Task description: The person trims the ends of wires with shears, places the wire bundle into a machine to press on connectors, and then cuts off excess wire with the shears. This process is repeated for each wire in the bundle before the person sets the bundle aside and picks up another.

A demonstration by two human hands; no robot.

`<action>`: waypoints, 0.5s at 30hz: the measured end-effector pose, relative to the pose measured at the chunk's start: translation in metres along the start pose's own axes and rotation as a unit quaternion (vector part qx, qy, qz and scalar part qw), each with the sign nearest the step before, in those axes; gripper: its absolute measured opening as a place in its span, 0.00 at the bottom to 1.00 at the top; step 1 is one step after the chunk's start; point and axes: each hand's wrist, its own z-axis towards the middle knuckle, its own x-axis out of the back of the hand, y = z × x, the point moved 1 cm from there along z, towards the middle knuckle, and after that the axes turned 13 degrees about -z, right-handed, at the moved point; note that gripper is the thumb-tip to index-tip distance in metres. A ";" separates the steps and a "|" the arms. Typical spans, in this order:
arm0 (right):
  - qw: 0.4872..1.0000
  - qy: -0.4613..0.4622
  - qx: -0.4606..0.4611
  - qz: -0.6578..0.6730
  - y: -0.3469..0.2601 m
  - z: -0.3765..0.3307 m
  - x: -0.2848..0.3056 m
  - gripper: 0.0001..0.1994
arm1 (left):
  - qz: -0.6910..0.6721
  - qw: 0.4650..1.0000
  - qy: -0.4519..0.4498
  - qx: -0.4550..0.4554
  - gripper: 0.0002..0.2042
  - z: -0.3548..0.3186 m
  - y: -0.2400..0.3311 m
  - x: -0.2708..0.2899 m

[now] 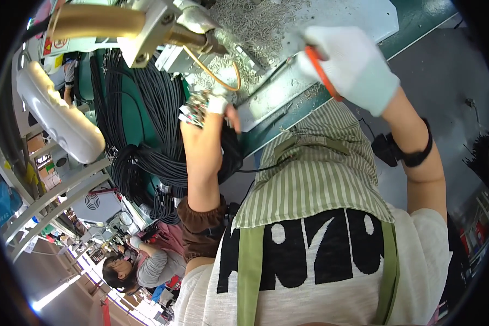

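Left hand [209, 127], centre of frame, bare with a wrapped fingertip, fingers closed round a bundle of wire ends [194, 111] fitted with small light-coloured connectors. The bundle fans out up and to the left from the fist, toward the metal press head [163, 30] at upper centre. Gap between connector tips and the machine body is small; they sit just below and beside it, not touching as far as can be told.

Right hand [353, 68], upper right, in a white glove [364, 76], wrapped shut round an orange-handled tool [321, 73]. Handle runs diagonally, upper left to lower right; the working end is hidden behind the glove. This hand rests over the grey work plate [364, 19], which is littered with metal scraps [255, 24].

Key relation: the wire bundle's long axis points from the left fist toward the press, upper left. The left hand is clearly the nearer one to the machine; the right hand sits well apart, across the plate.

A thin orange wire [223, 79] loops from the machine down toward the left hand. Black cable coils [146, 136] hang in a heavy mass at centre left, behind the left forearm. Striped green apron [315, 174] fills lower centre. Another person [141, 266] sits bent over at lower left.
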 end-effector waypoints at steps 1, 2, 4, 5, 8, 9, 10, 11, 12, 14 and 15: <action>0.989 -0.023 -0.070 -0.132 -0.005 -0.009 0.006 0.15 | 0.032 0.998 -0.048 0.004 0.04 -0.011 0.000 0.000; 0.989 -0.028 -0.068 -0.129 -0.015 -0.014 0.005 0.15 | 0.064 0.993 -0.096 0.009 0.04 -0.021 0.000 -0.001; 0.994 -0.056 -0.037 0.087 -0.039 -0.014 0.007 0.15 | 0.093 0.983 -0.155 0.019 0.05 -0.029 0.002 -0.010; 0.978 -0.068 -0.020 0.195 -0.046 -0.014 0.006 0.15 | 0.103 0.980 -0.167 0.020 0.05 -0.032 0.004 -0.014; 0.967 -0.082 -0.050 0.236 -0.052 -0.019 -0.007 0.14 | 0.126 0.973 -0.194 0.026 0.06 -0.037 0.007 -0.021; 0.960 -0.091 -0.060 0.258 -0.054 -0.021 -0.010 0.14 | 0.110 0.977 -0.181 0.027 0.06 -0.037 0.007 -0.020; 0.959 -0.093 -0.060 0.261 -0.056 -0.024 -0.008 0.14 | 0.094 0.981 -0.167 0.028 0.06 -0.037 0.007 -0.018; 0.938 -0.105 -0.104 0.314 -0.058 -0.027 -0.001 0.13 | 0.078 0.985 -0.152 0.029 0.06 -0.038 0.008 -0.017; 0.912 -0.117 -0.146 0.365 -0.061 -0.031 0.006 0.13 | 0.079 0.985 -0.149 0.030 0.06 -0.040 0.008 -0.018; 0.881 -0.131 -0.188 0.415 -0.068 -0.038 0.004 0.13 | 0.061 0.991 -0.112 0.028 0.06 -0.043 0.010 -0.019; 0.925 -0.094 -0.124 0.346 -0.073 -0.045 -0.003 0.13 | 0.052 0.994 -0.096 0.028 0.06 -0.044 0.009 -0.020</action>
